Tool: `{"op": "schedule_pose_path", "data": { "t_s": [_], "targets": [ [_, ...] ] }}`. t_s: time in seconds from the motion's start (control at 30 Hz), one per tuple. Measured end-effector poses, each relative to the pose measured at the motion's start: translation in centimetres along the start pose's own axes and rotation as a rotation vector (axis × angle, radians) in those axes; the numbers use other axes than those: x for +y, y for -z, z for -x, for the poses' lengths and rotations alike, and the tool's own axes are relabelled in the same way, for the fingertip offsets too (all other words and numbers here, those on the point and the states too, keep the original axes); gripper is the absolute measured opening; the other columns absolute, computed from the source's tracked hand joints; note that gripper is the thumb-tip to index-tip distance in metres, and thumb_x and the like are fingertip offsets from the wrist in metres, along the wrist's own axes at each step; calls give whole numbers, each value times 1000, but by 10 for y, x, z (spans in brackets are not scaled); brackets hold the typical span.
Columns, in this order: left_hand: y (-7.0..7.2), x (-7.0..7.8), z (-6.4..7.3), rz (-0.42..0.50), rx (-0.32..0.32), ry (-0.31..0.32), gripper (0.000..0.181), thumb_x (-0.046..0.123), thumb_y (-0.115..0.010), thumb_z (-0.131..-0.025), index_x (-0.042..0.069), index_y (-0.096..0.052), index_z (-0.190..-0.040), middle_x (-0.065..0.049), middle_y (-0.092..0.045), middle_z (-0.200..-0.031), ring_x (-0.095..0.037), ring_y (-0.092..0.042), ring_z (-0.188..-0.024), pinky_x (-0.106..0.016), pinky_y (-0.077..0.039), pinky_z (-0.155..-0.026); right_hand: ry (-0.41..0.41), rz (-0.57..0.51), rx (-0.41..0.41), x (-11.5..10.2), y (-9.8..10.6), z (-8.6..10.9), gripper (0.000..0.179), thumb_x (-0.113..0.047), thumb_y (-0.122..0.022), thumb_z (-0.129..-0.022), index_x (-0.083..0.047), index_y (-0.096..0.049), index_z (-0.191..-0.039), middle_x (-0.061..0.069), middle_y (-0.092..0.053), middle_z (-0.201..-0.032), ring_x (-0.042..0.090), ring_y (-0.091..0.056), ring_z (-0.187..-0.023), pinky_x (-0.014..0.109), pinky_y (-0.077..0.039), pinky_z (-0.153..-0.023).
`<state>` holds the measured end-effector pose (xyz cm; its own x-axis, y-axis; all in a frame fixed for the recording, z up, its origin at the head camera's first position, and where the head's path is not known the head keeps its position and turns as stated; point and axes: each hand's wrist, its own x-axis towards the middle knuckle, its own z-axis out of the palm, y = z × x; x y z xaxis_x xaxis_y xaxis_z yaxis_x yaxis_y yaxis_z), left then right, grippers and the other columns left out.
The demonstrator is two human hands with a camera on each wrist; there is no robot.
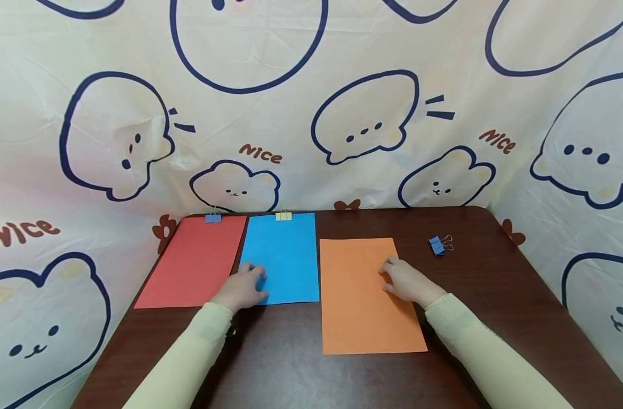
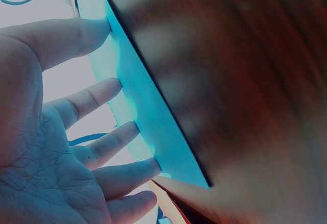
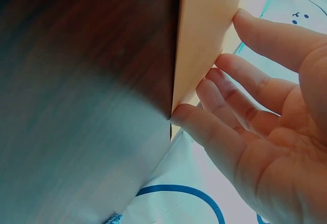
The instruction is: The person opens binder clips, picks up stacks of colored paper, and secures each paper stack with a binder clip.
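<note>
In the head view my left hand [image 1: 242,288] touches the lower left of a blue sheet of paper [image 1: 286,255]. Its fingers are spread in the left wrist view, tips against the blue sheet [image 2: 148,117]. Fingertips of my right hand [image 1: 406,281] rest on the right side of an orange sheet [image 1: 362,318], also under those fingers as the orange sheet [image 3: 204,35] in the right wrist view. A yellow binder clip [image 1: 283,216] sits at the blue sheet's top edge. Neither hand grips anything.
A red sheet [image 1: 194,261] lies left of the blue one, with a blue binder clip [image 1: 213,218] at its top. Blue clip pieces [image 1: 436,245] lie at the right, their exact number unclear. Patterned cloth [image 1: 291,113] surrounds the dark wooden table [image 1: 281,363].
</note>
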<state>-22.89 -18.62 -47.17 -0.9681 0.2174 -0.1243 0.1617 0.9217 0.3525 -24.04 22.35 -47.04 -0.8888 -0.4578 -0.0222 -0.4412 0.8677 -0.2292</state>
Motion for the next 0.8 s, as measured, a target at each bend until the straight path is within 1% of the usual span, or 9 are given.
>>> {"op": "schedule_pose_path", "data": {
  "t_s": [0.1,0.43,0.67,0.8],
  "targets": [
    [1,-3,1,11,-7,-1,41,29,-79,-91,11,-62,-123,-21,-51,-135,-22,-59,-74,-44,-58,-73,1,0,1,0,0,0,28,-12,-79,-90,3,-70,-113,16,-61,-112,29,-64,-101,44,-55,-94],
    [7,-6,4,25,-9,12,39,26,-78,-91,10,-61,-122,-23,-49,-141,-27,-60,-82,-47,-58,-76,-25,3,-13,2,-2,-1,29,-13,-79,-91,2,-70,-114,17,-60,-114,29,-64,-101,45,-55,-95],
    [6,-13,2,40,-22,28,41,27,-77,-91,11,-61,-124,-23,-45,-146,-32,-61,-95,-50,-58,-82,-26,0,-11,2,-1,-1,29,-12,-79,-91,2,-70,-114,17,-61,-115,30,-65,-104,45,-55,-95],
    [5,-16,1,46,-20,27,41,27,-77,-90,10,-61,-124,-24,-45,-145,-31,-61,-92,-48,-57,-80,-23,1,-8,2,-2,-1,29,-13,-79,-91,2,-70,-114,17,-61,-115,31,-65,-105,45,-55,-96]
  ]
}}
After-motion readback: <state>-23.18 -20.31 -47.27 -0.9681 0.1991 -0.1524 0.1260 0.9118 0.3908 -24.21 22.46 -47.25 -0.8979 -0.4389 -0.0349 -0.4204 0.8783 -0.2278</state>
